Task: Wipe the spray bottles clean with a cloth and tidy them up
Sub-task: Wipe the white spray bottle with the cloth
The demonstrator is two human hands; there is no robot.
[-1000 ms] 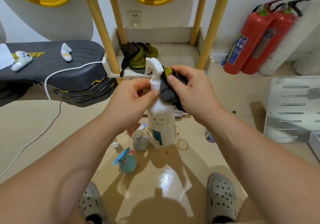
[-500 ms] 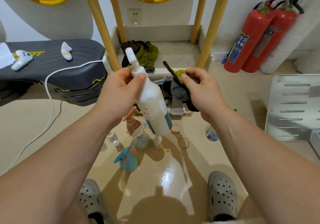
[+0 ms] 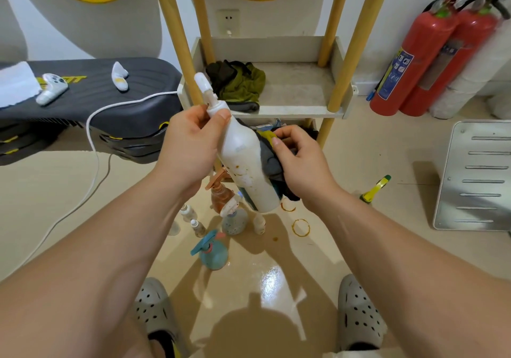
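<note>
The right hand (image 3: 300, 164) has brought its bunched grey cloth (image 3: 272, 161) against the white spray bottle (image 3: 246, 161), which the left hand (image 3: 190, 143) grips by the neck, tilted above the floor.

White spray bottle (image 3: 244, 161) with brown spots, grey-and-yellow cloth (image 3: 272, 161), teal bottle (image 3: 214, 252), red extinguishers (image 3: 414, 53)

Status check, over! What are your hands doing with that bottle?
Left hand grips white spray bottle by neck, tilted. Right hand holds dark cloth against its side. Brown stains showing. Nothing blocking.
</note>
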